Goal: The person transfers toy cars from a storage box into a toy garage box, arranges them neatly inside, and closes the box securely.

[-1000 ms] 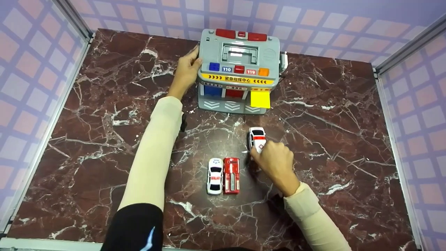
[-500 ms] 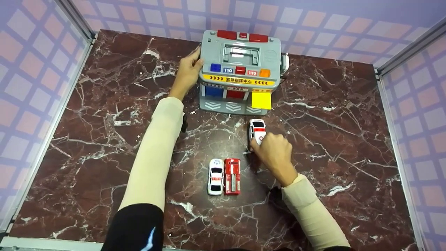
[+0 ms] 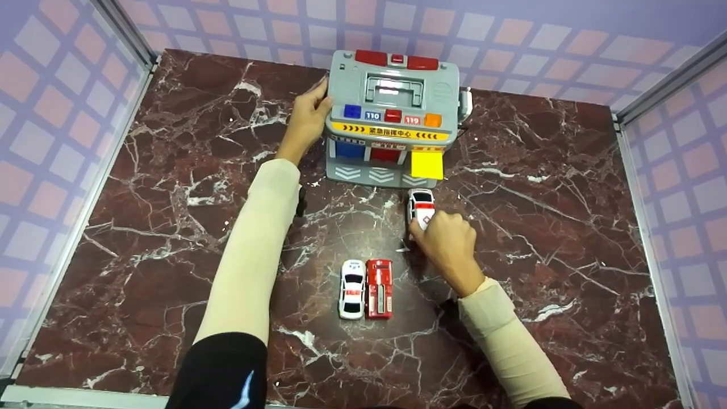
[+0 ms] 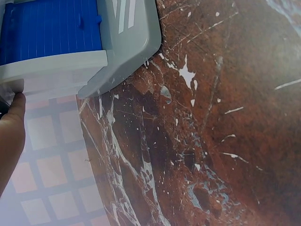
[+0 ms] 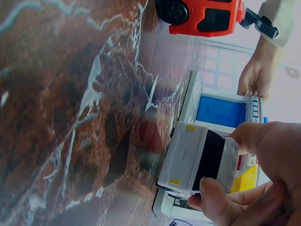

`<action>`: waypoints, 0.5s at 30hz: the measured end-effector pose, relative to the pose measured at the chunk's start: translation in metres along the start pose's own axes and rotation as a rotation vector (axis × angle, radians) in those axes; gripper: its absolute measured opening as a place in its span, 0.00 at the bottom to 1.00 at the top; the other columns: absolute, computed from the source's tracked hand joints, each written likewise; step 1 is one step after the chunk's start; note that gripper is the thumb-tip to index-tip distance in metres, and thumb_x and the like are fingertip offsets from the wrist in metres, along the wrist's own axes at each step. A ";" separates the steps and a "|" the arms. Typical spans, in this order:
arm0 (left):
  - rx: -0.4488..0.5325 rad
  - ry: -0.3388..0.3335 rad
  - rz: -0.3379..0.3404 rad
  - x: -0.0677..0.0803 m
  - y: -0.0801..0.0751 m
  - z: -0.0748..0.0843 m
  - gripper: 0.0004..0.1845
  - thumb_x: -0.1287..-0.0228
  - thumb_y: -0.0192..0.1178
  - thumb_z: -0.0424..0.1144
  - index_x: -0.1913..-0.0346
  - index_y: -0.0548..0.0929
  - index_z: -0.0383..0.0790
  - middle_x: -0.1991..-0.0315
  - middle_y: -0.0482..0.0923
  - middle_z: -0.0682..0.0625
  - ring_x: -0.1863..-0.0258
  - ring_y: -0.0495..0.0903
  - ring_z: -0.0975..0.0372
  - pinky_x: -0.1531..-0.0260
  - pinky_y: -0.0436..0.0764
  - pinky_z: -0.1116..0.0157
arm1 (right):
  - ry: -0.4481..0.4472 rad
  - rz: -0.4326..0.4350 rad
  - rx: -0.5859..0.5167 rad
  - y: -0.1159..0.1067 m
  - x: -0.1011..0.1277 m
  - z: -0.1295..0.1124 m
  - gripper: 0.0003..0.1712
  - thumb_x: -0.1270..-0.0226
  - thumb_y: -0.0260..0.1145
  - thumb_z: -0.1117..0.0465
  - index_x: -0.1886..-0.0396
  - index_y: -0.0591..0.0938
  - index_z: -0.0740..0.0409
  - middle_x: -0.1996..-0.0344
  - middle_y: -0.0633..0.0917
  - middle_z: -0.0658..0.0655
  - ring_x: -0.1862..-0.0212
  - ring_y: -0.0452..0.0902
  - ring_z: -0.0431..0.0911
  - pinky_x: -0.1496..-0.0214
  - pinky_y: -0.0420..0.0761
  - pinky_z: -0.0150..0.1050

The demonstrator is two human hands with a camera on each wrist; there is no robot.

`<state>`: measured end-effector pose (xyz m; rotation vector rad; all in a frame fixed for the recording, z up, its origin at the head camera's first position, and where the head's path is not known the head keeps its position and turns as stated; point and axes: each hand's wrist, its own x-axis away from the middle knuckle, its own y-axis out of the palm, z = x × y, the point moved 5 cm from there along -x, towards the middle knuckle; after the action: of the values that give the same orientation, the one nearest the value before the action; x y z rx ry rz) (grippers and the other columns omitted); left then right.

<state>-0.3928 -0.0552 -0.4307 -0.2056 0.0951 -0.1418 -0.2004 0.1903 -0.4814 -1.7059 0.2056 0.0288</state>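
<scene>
Toy ambulance [image 3: 422,213] stands on a dark red, white-veined tabletop [image 3: 539,227] within purple checked walls [image 3: 511,34], just nearer than the grey toy station [image 3: 392,128]. It is white with a red roof bar, its body smooth, glossy and boxy. The right hand [image 3: 448,243] pinches its near end; the left hand [image 3: 306,118] touches the station's left side, though whether its fingers curl I cannot tell.

My head view looked forward and down from above the left hand [image 3: 306,119] and right hand [image 3: 448,244]. Each wrist view sat close by its hand, rolled sideways; the right one faced past the toy ambulance [image 5: 181,153] toward the toy emergency station [image 3: 392,94], whose blue door [image 4: 51,35] all three shared.
</scene>
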 end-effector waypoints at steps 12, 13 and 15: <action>-0.028 0.000 0.026 -0.017 0.000 -0.029 0.25 0.32 0.49 0.31 0.33 0.61 0.36 0.31 0.59 0.48 0.33 0.57 0.71 0.39 0.56 0.84 | 0.000 -0.017 0.010 0.001 -0.009 0.000 0.33 0.44 0.58 0.39 0.91 0.73 0.62 0.84 0.79 0.70 0.81 0.76 0.62 0.83 0.76 0.54; -0.034 -0.005 0.026 -0.017 0.000 -0.029 0.25 0.32 0.49 0.31 0.33 0.61 0.37 0.31 0.58 0.49 0.33 0.56 0.71 0.39 0.55 0.84 | -0.001 -0.014 0.008 0.001 -0.009 0.000 0.32 0.44 0.58 0.39 0.91 0.74 0.63 0.84 0.79 0.70 0.81 0.76 0.63 0.83 0.76 0.54; -0.034 -0.013 0.023 -0.017 0.000 -0.028 0.25 0.32 0.49 0.31 0.33 0.60 0.37 0.30 0.58 0.49 0.32 0.56 0.70 0.38 0.54 0.84 | 0.001 -0.006 0.004 0.001 -0.011 0.000 0.32 0.44 0.58 0.39 0.90 0.75 0.64 0.83 0.79 0.70 0.81 0.76 0.63 0.83 0.76 0.55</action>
<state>-0.4126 -0.0584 -0.4566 -0.2391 0.0867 -0.1162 -0.2113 0.1917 -0.4811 -1.7022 0.2014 0.0227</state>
